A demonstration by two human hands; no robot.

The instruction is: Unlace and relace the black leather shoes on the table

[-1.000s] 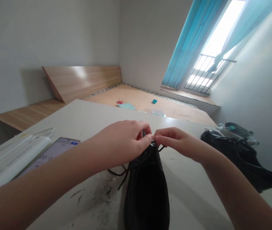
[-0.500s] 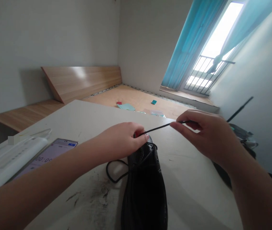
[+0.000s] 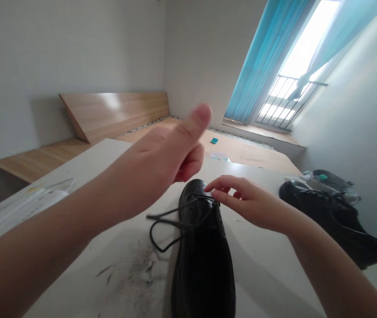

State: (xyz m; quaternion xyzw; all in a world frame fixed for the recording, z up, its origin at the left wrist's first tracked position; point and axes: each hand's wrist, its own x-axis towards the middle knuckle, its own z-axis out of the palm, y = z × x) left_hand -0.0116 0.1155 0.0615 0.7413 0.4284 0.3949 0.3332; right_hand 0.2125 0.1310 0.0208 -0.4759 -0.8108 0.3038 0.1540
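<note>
A black leather shoe (image 3: 204,260) lies on the white table with its toe toward me. A black shoelace (image 3: 166,219) crosses its top, and a loop and a loose end hang out to the left. Above the shoe's far end, my left hand (image 3: 161,163) is raised with its thumb stretched up, apart from the curled fingers; nothing shows in it. At the right edge of the shoe opening, my right hand (image 3: 241,198) pinches the lace between thumb and index finger. The fingertips of the left hand are partly hidden.
Another black shoe (image 3: 327,216) stands at the right near clear plastic packaging (image 3: 332,179). A clear plastic case (image 3: 25,207) lies on the left of the white table (image 3: 115,274). Beyond are a wooden board (image 3: 118,110) and a teal piece (image 3: 214,141).
My left hand has let go at the shoe opening and risen. My right hand has moved left and down to the shoe; the taut lace is no longer stretched out. A loose end now lies left.
</note>
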